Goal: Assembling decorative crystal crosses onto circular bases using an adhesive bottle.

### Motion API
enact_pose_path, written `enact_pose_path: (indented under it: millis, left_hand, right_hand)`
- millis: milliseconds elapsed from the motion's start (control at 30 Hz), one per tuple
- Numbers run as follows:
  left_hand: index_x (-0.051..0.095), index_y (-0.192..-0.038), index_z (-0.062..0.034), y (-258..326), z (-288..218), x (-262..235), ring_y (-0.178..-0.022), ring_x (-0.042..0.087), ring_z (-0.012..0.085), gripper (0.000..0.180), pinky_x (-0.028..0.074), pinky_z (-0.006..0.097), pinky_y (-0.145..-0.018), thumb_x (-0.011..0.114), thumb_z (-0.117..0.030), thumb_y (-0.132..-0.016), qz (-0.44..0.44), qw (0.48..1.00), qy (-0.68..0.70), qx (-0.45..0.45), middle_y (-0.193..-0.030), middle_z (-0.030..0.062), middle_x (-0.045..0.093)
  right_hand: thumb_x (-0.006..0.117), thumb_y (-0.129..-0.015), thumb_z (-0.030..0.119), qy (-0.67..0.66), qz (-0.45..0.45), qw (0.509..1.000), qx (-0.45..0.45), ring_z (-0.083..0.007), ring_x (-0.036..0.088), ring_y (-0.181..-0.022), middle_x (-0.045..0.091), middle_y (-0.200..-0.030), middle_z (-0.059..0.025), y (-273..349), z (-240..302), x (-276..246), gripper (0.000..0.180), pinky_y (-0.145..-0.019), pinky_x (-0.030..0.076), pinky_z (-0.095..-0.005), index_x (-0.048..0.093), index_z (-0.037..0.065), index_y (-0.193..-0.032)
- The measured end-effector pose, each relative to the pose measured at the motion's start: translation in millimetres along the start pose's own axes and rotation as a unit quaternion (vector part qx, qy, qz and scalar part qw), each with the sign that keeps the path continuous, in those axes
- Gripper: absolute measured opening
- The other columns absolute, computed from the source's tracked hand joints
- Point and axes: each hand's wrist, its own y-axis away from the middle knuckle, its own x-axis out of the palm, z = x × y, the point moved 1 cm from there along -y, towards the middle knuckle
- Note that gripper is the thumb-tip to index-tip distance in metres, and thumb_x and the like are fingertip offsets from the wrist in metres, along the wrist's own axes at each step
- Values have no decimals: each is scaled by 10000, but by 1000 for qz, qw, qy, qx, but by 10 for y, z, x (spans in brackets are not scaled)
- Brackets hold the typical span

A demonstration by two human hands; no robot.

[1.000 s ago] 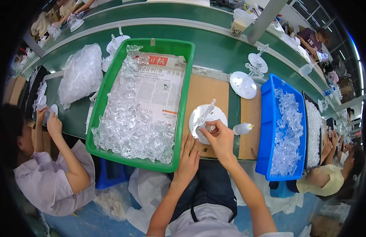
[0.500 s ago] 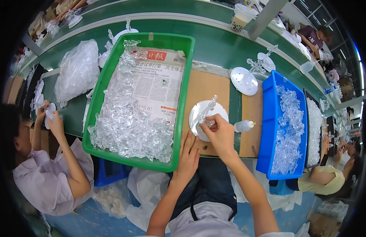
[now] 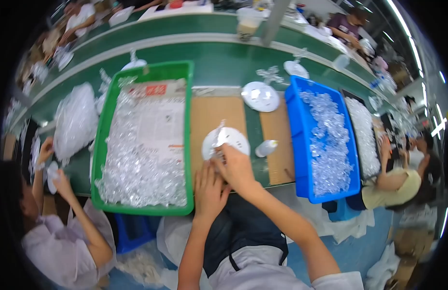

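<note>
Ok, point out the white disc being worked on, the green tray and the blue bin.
white disc [image 3: 232,139], head view, on its upper face.
green tray [image 3: 188,145], head view, on its right wall.
blue bin [image 3: 296,140], head view, on its left wall.

1. Green tray [image 3: 104,145], left, holding clear plastic pieces [image 3: 137,176] on a sheet of newspaper [image 3: 161,121].
2. Blue bin [image 3: 301,145], right, filled with clear plastic pieces.
3. Second white disc [image 3: 260,96], lying near the blue bin's far corner.
4. Small white bottle [image 3: 266,148], on its side beside the blue bin.
5. Clear plastic bag [image 3: 75,121], left of the green tray.
6. Green conveyor belt [image 3: 219,58], along the far side.
</note>
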Motion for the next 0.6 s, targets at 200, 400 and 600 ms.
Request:
enact_pose_path:
  millis: [200, 400, 600]
  left_hand:
    - [532, -1231, -7, 16, -11, -62, -1311, 318, 388, 485, 243, 520, -1066, 596, -303, -853, -1, 1000, -2, -2, -1403, 241, 353]
    - [533, -1240, -21, -35, -77, -11, -1313, 317, 393, 418, 248, 491, -1070, 565, -230, -879, -10, 1000, 28, -8, -1411, 229, 354]
    - [556, -1217, -32, -1, -9, -41, -1296, 342, 399, 384, 273, 483, -1057, 568, -211, -877, -9, 999, 31, -15, -1394, 224, 382]
  right_hand:
    - [628, -780, 64, -7, -75, 996, 49, -161, 659, -814, 679, -907, -111, 116, -43, -1434, 216, -637, 521, -303, 667, 49, -992]
    - [719, -687, 115, 374, 172, 903, 123, -267, 610, -973, 619, -1111, -86, 35, -1444, -2241, 268, -826, 486, -388, 666, 136, -949]
    - [747, -688, 103, 193, 59, 976, 77, -277, 582, -1073, 527, -1283, -118, 150, -1484, -2341, 290, -804, 529, -357, 665, 142, -962]
